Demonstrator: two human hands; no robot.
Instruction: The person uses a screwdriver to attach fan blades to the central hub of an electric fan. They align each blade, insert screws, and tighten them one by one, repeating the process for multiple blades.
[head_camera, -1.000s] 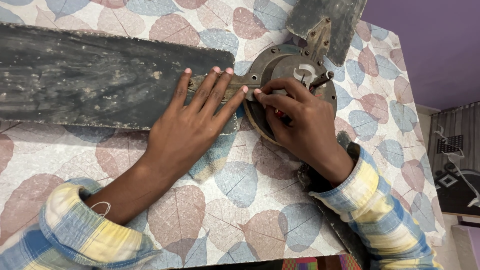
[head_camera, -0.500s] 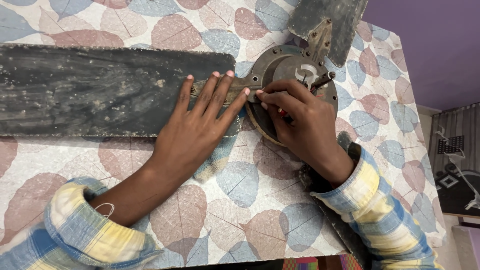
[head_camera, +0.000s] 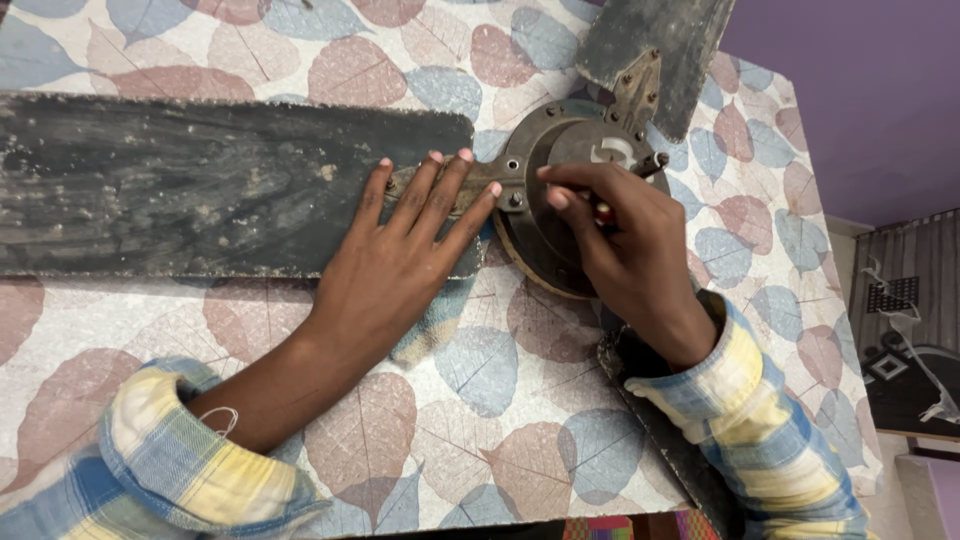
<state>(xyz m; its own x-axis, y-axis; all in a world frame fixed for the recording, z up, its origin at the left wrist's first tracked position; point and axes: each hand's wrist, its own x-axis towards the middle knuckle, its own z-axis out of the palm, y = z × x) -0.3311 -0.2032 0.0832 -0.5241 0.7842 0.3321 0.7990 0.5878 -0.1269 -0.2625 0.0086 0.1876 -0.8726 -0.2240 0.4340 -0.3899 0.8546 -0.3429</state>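
A dusty ceiling fan lies on a leaf-patterned cloth. Its round metal motor hub is at the upper middle. A long dark blade runs left from the hub. My left hand lies flat, fingers spread, on the blade's inner end and its metal bracket. My right hand rests on the hub, closed around a small tool with a red handle, fingertips near a bracket screw. The tool's tip is hidden.
A second dark blade points up and right from the hub. A third blade runs under my right sleeve toward the bottom edge. The leaf-patterned cloth covers the surface; its right edge drops off beside a purple wall.
My hands have barely moved; the right hand shifted slightly on the hub while the left stays pressed on the blade.
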